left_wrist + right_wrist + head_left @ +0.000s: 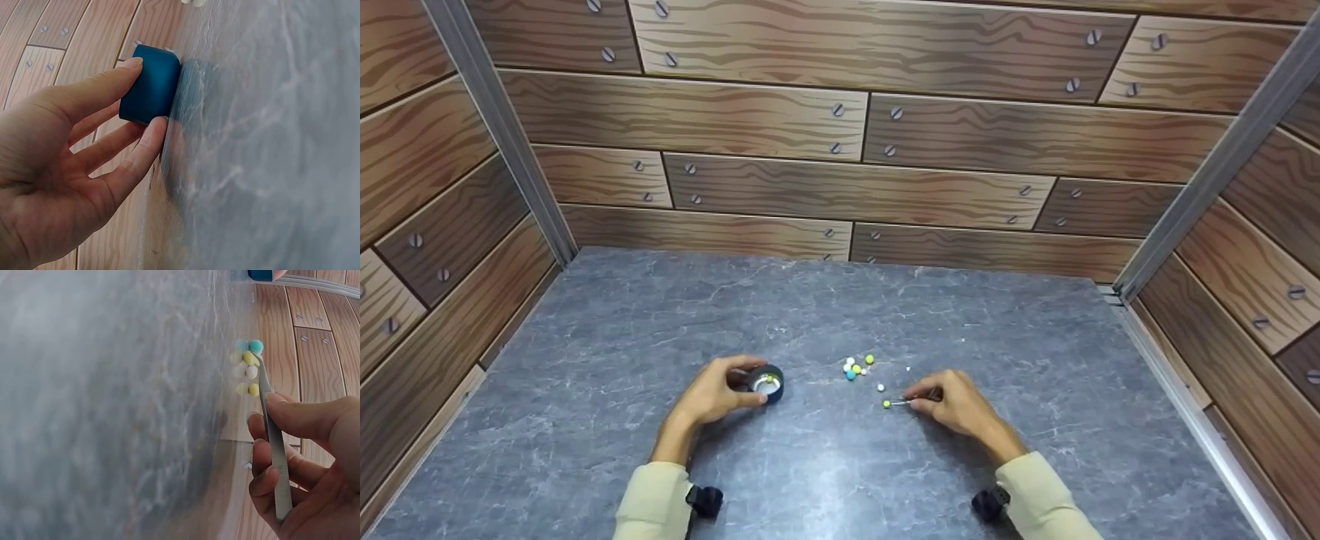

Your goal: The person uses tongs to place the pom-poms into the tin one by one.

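Note:
My left hand (716,390) grips a small round blue cap (151,87) between thumb and fingers, its open side facing up on the table. Inside the cap lies a yellow-green bead (770,379). With my right hand (956,401) I hold metal tweezers (275,450), their bent points aimed left. A yellow-green bead (886,404) is at the tweezers' tips; whether it is firmly pinched is hard to tell. Just beyond the tips sits a white bead (880,388). A cluster of white, yellow and blue beads, including a blue bead (851,375), lies between the hands.
The grey marbled table (825,315) is enclosed by wood-patterned walls (780,120) with metal corner posts (1192,191). One tiny white bit (907,368) lies near my right fingers. Black wrist cameras (705,501) sit below both sleeves.

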Demonstrator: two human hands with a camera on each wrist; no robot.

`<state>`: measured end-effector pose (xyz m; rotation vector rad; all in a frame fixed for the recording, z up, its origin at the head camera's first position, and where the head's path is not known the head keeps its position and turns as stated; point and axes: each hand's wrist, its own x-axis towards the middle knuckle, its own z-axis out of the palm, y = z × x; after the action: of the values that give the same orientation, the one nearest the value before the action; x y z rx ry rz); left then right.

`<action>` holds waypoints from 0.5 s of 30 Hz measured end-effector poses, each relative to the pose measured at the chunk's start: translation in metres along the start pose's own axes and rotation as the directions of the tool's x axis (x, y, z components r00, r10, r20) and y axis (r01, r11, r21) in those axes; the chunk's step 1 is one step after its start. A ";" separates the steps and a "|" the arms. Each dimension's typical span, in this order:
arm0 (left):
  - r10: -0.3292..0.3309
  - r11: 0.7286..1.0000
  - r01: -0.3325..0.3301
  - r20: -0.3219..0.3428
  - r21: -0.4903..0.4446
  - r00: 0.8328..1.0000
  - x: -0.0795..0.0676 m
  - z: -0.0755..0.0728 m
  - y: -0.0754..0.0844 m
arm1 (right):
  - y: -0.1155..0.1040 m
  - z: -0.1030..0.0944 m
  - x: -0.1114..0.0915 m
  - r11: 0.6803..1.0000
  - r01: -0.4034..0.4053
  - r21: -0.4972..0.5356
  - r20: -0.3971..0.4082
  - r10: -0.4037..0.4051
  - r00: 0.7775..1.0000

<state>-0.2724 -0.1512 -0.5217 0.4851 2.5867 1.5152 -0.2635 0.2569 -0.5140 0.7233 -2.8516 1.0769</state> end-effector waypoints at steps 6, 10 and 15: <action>0.003 1.000 -0.003 -0.007 0.005 1.000 0.000 0.000 0.000 | 0.002 -0.002 -0.002 1.000 0.002 0.013 0.002 -0.002 1.000; 0.008 1.000 -0.008 -0.005 0.001 1.000 0.000 0.000 0.000 | 0.002 -0.002 -0.002 1.000 0.006 0.006 -0.007 -0.006 1.000; 0.018 1.000 -0.018 -0.004 0.004 1.000 0.000 0.000 0.000 | 0.001 -0.003 -0.001 1.000 0.009 -0.009 -0.022 -0.009 1.000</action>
<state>-0.2722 -0.1512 -0.5223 0.5083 2.5962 1.5182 -0.2635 0.2599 -0.5129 0.7183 -2.8306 1.0636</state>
